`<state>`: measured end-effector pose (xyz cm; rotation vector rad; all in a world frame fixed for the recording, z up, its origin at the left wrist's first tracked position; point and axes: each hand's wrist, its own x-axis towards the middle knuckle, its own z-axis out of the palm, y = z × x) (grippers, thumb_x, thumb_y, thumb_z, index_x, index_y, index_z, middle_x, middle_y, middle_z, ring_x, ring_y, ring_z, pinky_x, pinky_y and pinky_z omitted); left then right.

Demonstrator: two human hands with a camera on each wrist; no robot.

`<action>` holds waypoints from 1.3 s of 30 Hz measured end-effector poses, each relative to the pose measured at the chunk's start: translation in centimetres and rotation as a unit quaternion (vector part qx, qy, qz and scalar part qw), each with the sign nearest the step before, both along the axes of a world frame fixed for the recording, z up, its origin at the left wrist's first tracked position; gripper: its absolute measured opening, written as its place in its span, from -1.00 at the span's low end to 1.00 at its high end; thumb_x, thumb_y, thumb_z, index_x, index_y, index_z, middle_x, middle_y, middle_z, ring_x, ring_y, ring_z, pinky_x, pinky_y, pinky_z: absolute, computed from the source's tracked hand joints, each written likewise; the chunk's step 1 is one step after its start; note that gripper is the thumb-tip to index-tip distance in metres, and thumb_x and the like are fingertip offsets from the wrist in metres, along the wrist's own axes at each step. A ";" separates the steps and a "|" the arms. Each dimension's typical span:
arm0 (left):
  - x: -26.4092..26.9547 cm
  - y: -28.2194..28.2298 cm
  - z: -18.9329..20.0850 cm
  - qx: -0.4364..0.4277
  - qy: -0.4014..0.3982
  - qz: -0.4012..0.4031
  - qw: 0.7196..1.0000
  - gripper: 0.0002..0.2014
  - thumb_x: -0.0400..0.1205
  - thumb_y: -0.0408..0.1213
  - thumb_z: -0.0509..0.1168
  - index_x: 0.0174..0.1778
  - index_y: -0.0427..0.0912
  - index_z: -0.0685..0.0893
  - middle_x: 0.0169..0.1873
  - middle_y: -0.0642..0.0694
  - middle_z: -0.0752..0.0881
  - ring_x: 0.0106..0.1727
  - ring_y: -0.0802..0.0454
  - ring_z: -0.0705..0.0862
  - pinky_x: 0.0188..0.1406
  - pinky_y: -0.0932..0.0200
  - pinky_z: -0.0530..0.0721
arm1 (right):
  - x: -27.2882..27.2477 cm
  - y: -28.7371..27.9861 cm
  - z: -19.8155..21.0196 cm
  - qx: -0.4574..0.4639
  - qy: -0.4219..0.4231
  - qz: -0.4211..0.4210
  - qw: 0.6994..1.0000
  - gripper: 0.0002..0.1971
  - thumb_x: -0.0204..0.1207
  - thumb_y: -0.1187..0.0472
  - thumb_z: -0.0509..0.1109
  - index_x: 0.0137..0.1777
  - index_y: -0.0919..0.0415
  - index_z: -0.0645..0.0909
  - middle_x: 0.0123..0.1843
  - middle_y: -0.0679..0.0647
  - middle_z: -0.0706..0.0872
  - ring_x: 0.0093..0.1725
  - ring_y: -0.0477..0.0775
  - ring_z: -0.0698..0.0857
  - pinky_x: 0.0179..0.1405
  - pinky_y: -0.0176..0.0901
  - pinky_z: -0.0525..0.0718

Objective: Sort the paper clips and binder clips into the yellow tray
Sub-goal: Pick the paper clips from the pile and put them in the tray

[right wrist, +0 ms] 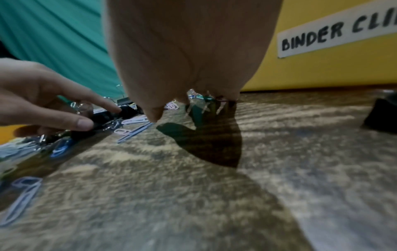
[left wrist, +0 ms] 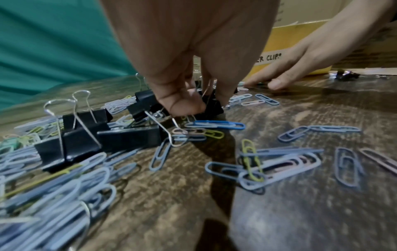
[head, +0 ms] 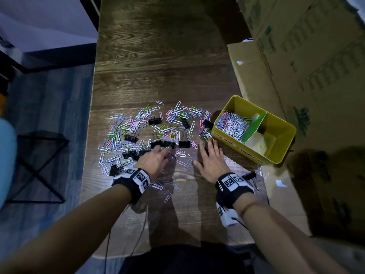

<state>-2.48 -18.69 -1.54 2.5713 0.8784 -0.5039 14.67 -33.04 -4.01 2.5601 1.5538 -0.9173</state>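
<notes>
Coloured paper clips [head: 142,123] and black binder clips [head: 131,138] lie scattered on the wooden table [head: 158,56]. My left hand [head: 165,150] pinches a black binder clip [left wrist: 211,106] between thumb and fingers in the middle of the pile. Just right of it, my right hand [head: 205,153] lies flat with fingers spread and holds nothing; its fingertips are near a few paper clips [head: 207,135]. The yellow tray [head: 223,137] stands at the right. Its left compartment holds paper clips [head: 231,123], behind a green divider [head: 254,125]. The tray wall bears a "BINDER CLI" label [right wrist: 335,34].
Cardboard boxes [head: 306,56] stand along the right, and flat cardboard [head: 280,194] lies beside my right wrist. One binder clip [head: 249,176] sits apart near that wrist. A black wire stool [head: 39,167] stands beyond the table's left edge.
</notes>
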 end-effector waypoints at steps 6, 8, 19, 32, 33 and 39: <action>0.0 0.7 0.8 0.007 -0.062 0.063 0.996 -0.48 0.63 -0.27 0.22 0.52 -0.10 0.27 0.34 -0.33 0.39 -0.22 -0.12 0.65 -0.22 0.08 0.68 | -2.6 -2.0 0.2 0.015 0.027 0.070 0.997 -0.28 0.68 -0.15 0.02 0.67 0.14 -0.20 0.68 0.14 -0.34 0.65 0.20 -0.32 0.65 0.25 -0.12; -0.4 -0.1 1.1 0.021 -0.099 0.030 0.994 -0.56 0.61 -0.28 0.24 0.43 -0.15 0.39 0.23 -0.26 0.44 -0.33 -0.01 0.57 -0.36 0.16 0.63 | -2.2 -1.6 0.4 0.049 0.021 0.043 0.998 -0.27 0.67 -0.10 0.10 0.67 0.13 -0.19 0.69 0.14 -0.30 0.66 0.16 -0.29 0.65 0.22 -0.10; 1.0 -2.9 -0.4 -0.019 -0.057 -0.054 0.997 -0.26 0.50 -0.32 0.35 0.58 -0.15 0.17 0.58 -0.28 0.16 0.52 -0.25 0.25 0.45 -0.24 0.40 | -3.0 -0.9 -0.3 -0.003 0.024 0.053 0.998 -0.28 0.69 -0.16 -0.07 0.66 0.18 -0.28 0.68 0.13 -0.36 0.65 0.23 -0.33 0.62 0.26 -0.24; 0.4 -3.7 -0.8 -0.029 0.078 -0.184 0.979 -0.37 0.65 -0.27 -0.11 0.61 -0.13 -0.24 0.61 -0.14 -0.29 0.62 -0.08 -0.33 0.60 -0.21 -0.27 | -3.6 -0.6 0.0 0.011 0.033 0.096 0.995 -0.31 0.70 -0.09 -0.01 0.67 0.23 -0.17 0.70 0.16 -0.26 0.68 0.15 -0.26 0.64 0.22 -0.18; -0.5 -3.9 -0.9 -0.026 0.075 -0.198 0.977 -0.37 0.62 -0.29 -0.16 0.61 -0.13 -0.25 0.61 -0.14 -0.28 0.62 -0.07 -0.32 0.60 -0.18 -0.28 | -4.1 -1.2 -0.1 0.015 0.032 0.108 0.994 -0.32 0.71 -0.10 -0.03 0.67 0.22 -0.17 0.71 0.15 -0.26 0.67 0.15 -0.27 0.64 0.19 -0.21; -6.2 -3.9 -1.7 -0.035 -0.050 -0.244 0.968 -0.17 0.34 -0.54 0.26 0.57 -0.11 0.20 0.59 -0.21 0.23 0.61 -0.15 0.17 0.58 -0.26 0.08 | -6.9 -3.7 -0.2 0.039 0.059 0.211 0.975 -0.36 0.71 -0.03 0.03 0.68 0.18 -0.12 0.71 0.07 -0.23 0.67 0.08 -0.28 0.61 0.02 -0.31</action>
